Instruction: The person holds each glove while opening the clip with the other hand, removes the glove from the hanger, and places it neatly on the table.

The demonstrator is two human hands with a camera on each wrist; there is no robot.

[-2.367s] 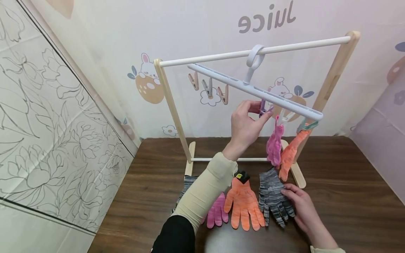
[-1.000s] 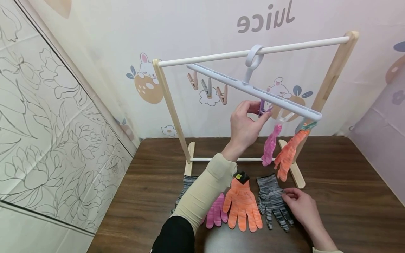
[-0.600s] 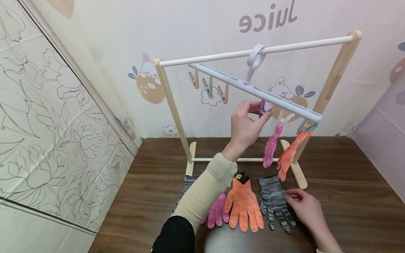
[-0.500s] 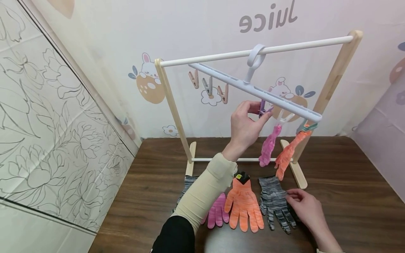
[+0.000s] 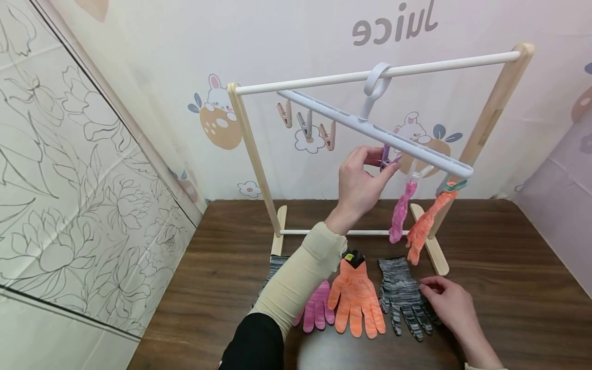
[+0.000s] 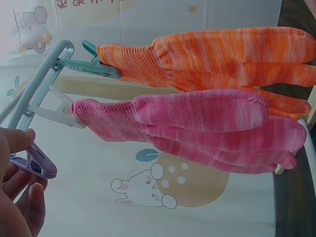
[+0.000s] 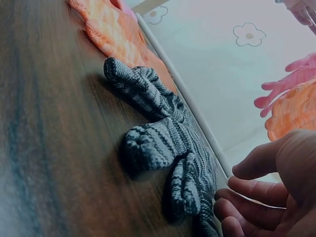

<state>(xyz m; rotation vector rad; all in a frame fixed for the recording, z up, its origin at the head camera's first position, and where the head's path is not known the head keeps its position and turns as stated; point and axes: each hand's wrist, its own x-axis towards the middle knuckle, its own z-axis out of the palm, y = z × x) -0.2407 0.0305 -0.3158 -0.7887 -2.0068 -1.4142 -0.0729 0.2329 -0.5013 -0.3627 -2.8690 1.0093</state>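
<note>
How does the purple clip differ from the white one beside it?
The purple clip is pinched by the left hand; no hand touches the white clip. The purple clip bears no glove; the white clip holds a pink glove. Both sit below the hanger bar.

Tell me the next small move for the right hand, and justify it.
Probably raise the gray glove beside the right hand, cuff first, toward the purple clip. That hand is at the glove's edge, the left hand pinches the clip with no glove in it, and a pink glove and an orange glove hang below the hanger.
</note>
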